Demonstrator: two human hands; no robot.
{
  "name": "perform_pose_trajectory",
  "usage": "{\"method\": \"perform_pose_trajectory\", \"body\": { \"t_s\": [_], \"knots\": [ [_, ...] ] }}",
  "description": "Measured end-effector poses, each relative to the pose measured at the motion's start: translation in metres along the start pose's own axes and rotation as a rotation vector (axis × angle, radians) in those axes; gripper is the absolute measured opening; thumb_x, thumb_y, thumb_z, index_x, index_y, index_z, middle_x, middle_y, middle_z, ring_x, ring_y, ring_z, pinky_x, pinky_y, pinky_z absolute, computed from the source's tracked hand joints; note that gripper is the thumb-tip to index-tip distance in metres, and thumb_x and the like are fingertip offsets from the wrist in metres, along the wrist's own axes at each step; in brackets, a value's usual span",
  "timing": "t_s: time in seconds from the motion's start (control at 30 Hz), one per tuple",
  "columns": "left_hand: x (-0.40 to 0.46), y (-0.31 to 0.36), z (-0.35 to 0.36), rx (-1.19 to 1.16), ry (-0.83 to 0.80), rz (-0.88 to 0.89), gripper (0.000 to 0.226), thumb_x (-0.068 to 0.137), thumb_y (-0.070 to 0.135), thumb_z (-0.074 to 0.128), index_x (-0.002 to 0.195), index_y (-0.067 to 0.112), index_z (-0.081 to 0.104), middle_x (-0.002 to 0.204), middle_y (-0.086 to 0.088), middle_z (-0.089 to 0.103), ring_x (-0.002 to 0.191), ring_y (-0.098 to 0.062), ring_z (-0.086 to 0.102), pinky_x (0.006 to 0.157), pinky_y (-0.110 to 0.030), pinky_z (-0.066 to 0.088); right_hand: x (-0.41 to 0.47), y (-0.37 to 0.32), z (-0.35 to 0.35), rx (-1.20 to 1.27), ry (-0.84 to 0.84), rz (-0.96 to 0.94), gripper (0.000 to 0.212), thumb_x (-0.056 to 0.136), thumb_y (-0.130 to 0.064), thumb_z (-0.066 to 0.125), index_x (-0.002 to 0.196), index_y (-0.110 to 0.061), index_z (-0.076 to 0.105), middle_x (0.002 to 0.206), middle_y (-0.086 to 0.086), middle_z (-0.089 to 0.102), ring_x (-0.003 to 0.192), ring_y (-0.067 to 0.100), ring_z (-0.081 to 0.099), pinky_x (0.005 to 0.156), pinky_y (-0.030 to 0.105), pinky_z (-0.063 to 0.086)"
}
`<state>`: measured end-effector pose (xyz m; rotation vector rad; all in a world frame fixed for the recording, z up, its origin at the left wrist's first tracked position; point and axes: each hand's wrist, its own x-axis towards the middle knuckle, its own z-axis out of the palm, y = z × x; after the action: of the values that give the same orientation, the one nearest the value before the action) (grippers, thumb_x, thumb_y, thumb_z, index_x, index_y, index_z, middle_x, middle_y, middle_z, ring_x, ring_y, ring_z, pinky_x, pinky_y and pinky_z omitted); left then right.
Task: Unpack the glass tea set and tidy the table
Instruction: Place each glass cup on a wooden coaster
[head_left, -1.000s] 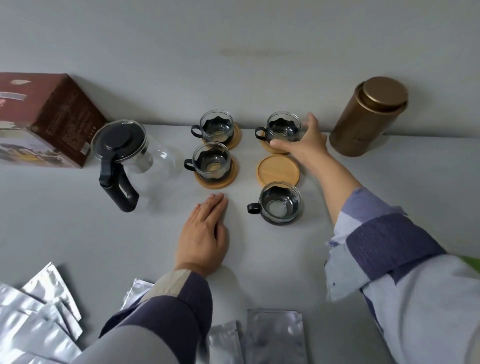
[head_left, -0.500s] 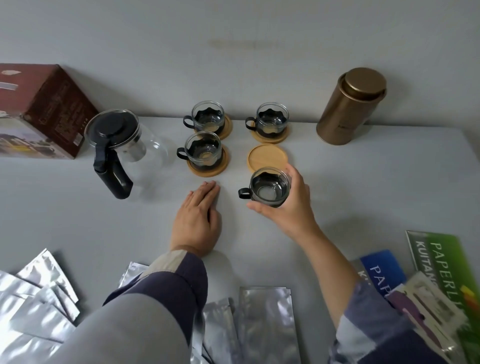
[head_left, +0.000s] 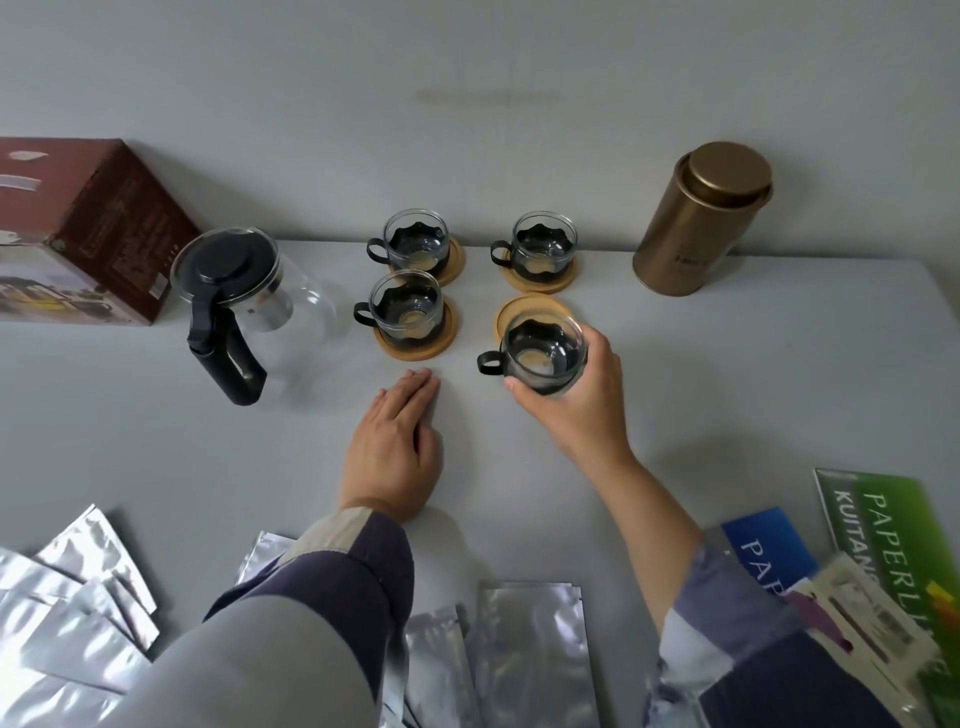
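My right hand (head_left: 576, 410) grips a glass cup (head_left: 540, 353) with a black holder, held over the near edge of a bare wooden coaster (head_left: 524, 312). Three more glass cups stand on wooden coasters: back left (head_left: 415, 247), back right (head_left: 543, 249) and front left (head_left: 408, 309). A glass teapot (head_left: 249, 306) with a black lid and handle stands to their left. Flat on the grey table (head_left: 779, 364) lies my left hand (head_left: 392, 447), fingers straight, just in front of the front left cup.
A brown tea set box (head_left: 88, 228) stands at the far left and a gold tin (head_left: 701, 218) at the back right. Silver foil pouches (head_left: 72, 597) lie along the near edge, more of them (head_left: 524, 654) at the centre. Coloured paper packs (head_left: 893, 545) lie at the near right.
My right hand left the back right cup, came back to the cup in front of the bare coaster, gripped it and moved it up over the coaster's near edge. My left hand stayed flat.
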<state>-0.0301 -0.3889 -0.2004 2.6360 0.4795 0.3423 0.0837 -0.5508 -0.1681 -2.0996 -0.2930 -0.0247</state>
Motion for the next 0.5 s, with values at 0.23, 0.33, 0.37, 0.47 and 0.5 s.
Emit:
{"method": "perform_pose_trajectory", "body": {
  "t_s": [0.23, 0.33, 0.37, 0.47, 0.5],
  "knots": [
    [0.001, -0.001, 0.000, 0.001, -0.016, -0.002, 0.050, 0.088, 0.021, 0.039, 0.137, 0.017, 0.050, 0.145, 0.001, 0.045, 0.136, -0.014, 0.037, 0.117, -0.029, 0.017, 0.045, 0.001, 0.008, 0.001, 0.000, 0.025, 0.081, 0.050, -0.053, 0.078, 0.119, -0.022, 0.050, 0.117, -0.003, 0.061, 0.109, 0.023, 0.058, 0.091, 0.045, 0.050],
    [0.001, -0.001, -0.001, 0.003, -0.018, 0.003, 0.051, 0.088, 0.024, 0.036, 0.137, 0.017, 0.050, 0.144, 0.001, 0.046, 0.136, -0.014, 0.038, 0.117, -0.030, 0.018, 0.053, 0.005, 0.011, 0.005, -0.017, 0.024, 0.081, 0.048, -0.054, 0.077, 0.119, -0.024, 0.050, 0.117, -0.004, 0.062, 0.110, 0.022, 0.057, 0.093, 0.046, 0.049],
    [0.001, -0.001, -0.001, 0.003, -0.017, 0.006, 0.052, 0.088, 0.025, 0.035, 0.136, 0.017, 0.051, 0.144, 0.001, 0.046, 0.135, -0.015, 0.039, 0.117, -0.030, 0.019, 0.054, 0.006, 0.012, 0.005, -0.024, 0.022, 0.081, 0.049, -0.053, 0.078, 0.119, -0.024, 0.050, 0.117, -0.004, 0.062, 0.111, 0.022, 0.056, 0.094, 0.046, 0.048],
    [0.002, -0.001, -0.001, 0.009, -0.025, 0.009, 0.052, 0.088, 0.026, 0.034, 0.137, 0.017, 0.051, 0.144, 0.001, 0.046, 0.136, -0.014, 0.039, 0.118, -0.030, 0.018, 0.056, 0.010, 0.015, -0.027, -0.034, 0.012, 0.079, 0.053, -0.046, 0.081, 0.122, -0.023, 0.051, 0.119, -0.002, 0.060, 0.114, 0.022, 0.049, 0.097, 0.044, 0.045],
    [0.002, -0.002, -0.001, 0.008, -0.029, 0.008, 0.053, 0.088, 0.026, 0.034, 0.137, 0.017, 0.051, 0.144, 0.001, 0.046, 0.136, -0.014, 0.039, 0.117, -0.030, 0.018, 0.056, 0.011, 0.016, -0.041, -0.030, 0.006, 0.079, 0.054, -0.044, 0.082, 0.123, -0.022, 0.051, 0.120, -0.001, 0.060, 0.114, 0.023, 0.048, 0.098, 0.044, 0.044]
  ]
}}
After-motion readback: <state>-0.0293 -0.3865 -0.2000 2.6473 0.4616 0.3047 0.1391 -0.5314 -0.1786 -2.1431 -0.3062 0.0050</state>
